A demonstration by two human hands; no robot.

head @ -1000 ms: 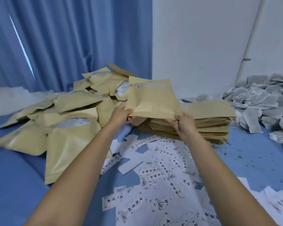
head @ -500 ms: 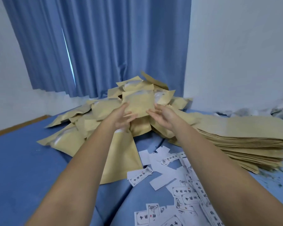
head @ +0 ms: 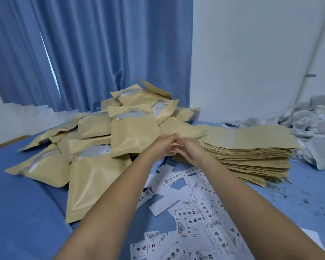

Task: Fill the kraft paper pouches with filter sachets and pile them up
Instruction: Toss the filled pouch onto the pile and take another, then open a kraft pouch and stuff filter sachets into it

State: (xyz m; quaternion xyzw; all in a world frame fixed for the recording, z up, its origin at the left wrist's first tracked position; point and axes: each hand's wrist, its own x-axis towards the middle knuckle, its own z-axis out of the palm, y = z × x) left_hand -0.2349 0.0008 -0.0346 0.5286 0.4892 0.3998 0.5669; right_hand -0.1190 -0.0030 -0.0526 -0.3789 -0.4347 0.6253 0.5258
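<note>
A loose pile of filled kraft pouches [head: 94, 147] lies on the blue surface at centre left. The topmost pouch [head: 133, 136] rests tilted on the pile, free of my hands. To the right lies a neat stack of flat empty pouches [head: 251, 147]. Grey-white filter sachets [head: 311, 126] are heaped at the far right. My left hand [head: 162, 147] and my right hand [head: 189, 150] meet fingertip to fingertip just in front of the pile, between it and the stack. Their fingers are loosely curled and hold nothing.
White printed label slips [head: 195, 212] are scattered over the blue surface [head: 23, 212] under my forearms. A blue curtain [head: 101, 53] hangs behind the pile, and a white wall [head: 251, 62] stands behind the stack. Dark crumbs [head: 289, 196] dot the surface at right.
Both hands carried a filled pouch from above the flat stack leftward, let it go on the pile, then drew back together, empty.
</note>
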